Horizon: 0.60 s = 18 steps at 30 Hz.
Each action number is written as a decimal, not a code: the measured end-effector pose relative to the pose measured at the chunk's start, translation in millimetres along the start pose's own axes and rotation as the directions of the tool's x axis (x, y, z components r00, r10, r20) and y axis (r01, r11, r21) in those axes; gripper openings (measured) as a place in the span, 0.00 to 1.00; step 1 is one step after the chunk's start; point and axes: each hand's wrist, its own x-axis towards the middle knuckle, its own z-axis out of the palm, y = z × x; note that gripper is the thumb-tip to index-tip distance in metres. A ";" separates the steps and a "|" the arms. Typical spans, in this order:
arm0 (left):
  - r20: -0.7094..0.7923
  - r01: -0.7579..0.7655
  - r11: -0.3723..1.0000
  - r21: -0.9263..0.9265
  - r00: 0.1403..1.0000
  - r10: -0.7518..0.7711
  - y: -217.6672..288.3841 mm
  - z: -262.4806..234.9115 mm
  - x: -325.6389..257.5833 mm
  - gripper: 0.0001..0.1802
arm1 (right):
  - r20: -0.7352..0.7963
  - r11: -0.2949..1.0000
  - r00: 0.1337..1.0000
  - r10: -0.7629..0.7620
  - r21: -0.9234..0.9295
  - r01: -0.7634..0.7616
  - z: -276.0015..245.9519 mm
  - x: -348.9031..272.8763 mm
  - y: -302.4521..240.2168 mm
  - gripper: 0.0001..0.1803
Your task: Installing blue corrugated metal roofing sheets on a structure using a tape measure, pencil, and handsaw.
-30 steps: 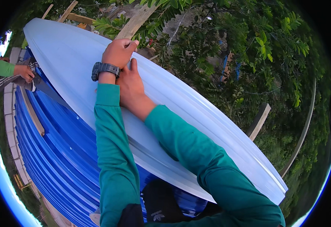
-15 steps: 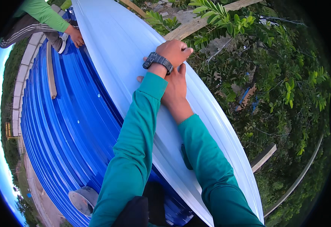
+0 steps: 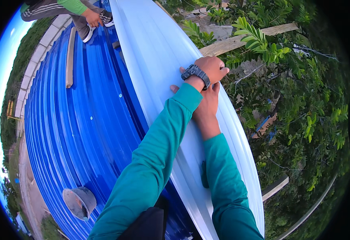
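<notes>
Head view: hands [image 3: 209, 86] press white sheet [image 3: 159, 52]; blue roof [image 3: 83, 120].

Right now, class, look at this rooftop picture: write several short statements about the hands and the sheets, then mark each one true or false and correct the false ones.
1. Both hands rest on the white roofing sheet. True.
2. The left hand wears a dark wristwatch. True.
3. The right hand holds a hammer. False: it lies flat on the sheet, partly under the left forearm, holding nothing.
4. The corrugated roof to the left is red. False: it is blue.
5. Another person's hand touches the white sheet at its far end. True.
6. The grey bucket stands on the white sheet. False: it sits on the blue roof.
</notes>
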 end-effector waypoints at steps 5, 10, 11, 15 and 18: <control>-0.006 -0.009 1.000 -0.013 1.000 0.009 2.0 0.0 0.6 0.23 | 0.018 1.000 1.000 -0.003 -0.001 0.003 -2.4 1.1 1.9 0.41; -0.006 -0.006 1.000 -0.024 1.000 0.006 3.5 -3.4 -0.9 0.24 | 0.008 1.000 1.000 -0.008 -0.013 0.008 -2.5 1.7 -0.1 0.42; -0.014 -0.006 1.000 -0.020 1.000 0.006 4.6 -3.7 -1.9 0.24 | 0.002 1.000 1.000 -0.014 -0.012 0.014 -3.8 0.9 -0.7 0.42; 0.007 -0.004 1.000 -0.025 1.000 0.005 3.9 -7.2 -5.3 0.24 | 0.061 0.998 0.998 -0.002 -0.067 0.006 -2.5 1.1 -2.2 0.43; -0.028 -0.009 0.996 -0.094 1.000 0.006 3.1 -10.2 -10.7 0.18 | 0.066 0.995 0.998 -0.009 -0.094 0.016 1.7 -1.5 -3.9 0.43</control>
